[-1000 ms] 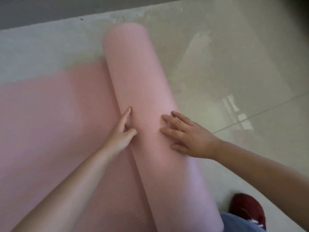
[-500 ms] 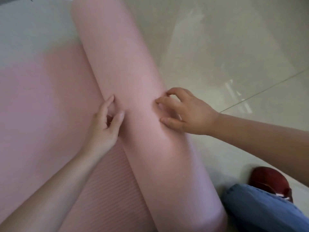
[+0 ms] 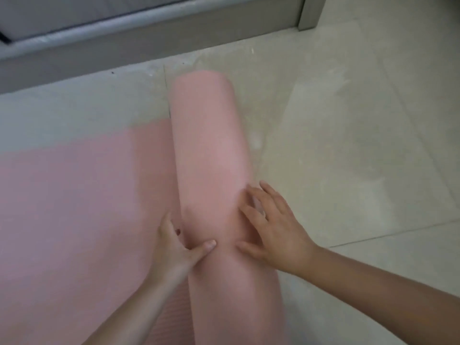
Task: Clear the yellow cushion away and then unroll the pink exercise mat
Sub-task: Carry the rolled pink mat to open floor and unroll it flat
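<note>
The pink exercise mat is partly unrolled on the tiled floor. Its flat part [image 3: 74,195] spreads to the left, and the remaining roll [image 3: 211,150] lies lengthwise through the middle. My left hand [image 3: 174,247] sits at the crease between roll and flat part, thumb pressed across the roll's near side. My right hand [image 3: 271,227] rests on the roll's right flank with fingers spread and straight. No yellow cushion is in view.
A grey padded furniture base [image 3: 124,26] runs along the far edge, ending in a grey post [image 3: 308,11] at the upper right. Pale floor tiles [image 3: 361,145] stretch to the right of the roll.
My right fingers have gone from curled to spread flat on the roll. My left thumb now lies across the roll. The view has tilted up, so the shoe and knee are out of sight.
</note>
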`<action>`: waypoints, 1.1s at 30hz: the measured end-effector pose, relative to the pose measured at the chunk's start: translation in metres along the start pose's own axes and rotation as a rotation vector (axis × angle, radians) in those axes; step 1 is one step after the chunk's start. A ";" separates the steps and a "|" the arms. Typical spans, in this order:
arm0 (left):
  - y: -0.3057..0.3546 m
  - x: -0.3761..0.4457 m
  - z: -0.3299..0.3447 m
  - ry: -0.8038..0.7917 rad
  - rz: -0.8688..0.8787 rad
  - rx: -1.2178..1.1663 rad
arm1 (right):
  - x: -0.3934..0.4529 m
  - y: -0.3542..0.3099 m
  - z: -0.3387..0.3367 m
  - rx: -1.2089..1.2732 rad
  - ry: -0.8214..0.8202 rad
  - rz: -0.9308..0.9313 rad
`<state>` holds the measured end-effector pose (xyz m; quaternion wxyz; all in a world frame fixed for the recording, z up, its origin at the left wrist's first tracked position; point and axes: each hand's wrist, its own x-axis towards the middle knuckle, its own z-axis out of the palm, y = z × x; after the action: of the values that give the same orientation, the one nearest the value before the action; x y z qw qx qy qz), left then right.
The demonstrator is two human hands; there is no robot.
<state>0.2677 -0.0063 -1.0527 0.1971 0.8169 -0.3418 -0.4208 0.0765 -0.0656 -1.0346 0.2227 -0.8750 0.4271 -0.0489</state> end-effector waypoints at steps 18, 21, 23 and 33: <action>0.086 -0.006 0.071 -0.320 -0.112 0.012 | -0.033 0.076 -0.007 0.046 -0.133 0.013; 0.136 -0.016 0.117 -0.448 -0.100 -0.090 | -0.060 0.122 -0.039 0.063 -0.095 0.074; 0.136 -0.011 0.116 -0.439 -0.111 -0.163 | -0.064 0.122 -0.043 0.124 -0.103 0.129; 0.131 -0.010 0.145 -0.402 -0.132 -0.417 | -0.097 0.114 -0.056 -0.038 -0.012 0.178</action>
<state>0.0925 -0.0943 -1.0496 0.2611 0.6796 -0.2264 -0.6471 -0.0828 -0.0717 -1.0235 0.2121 -0.8379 0.5027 -0.0155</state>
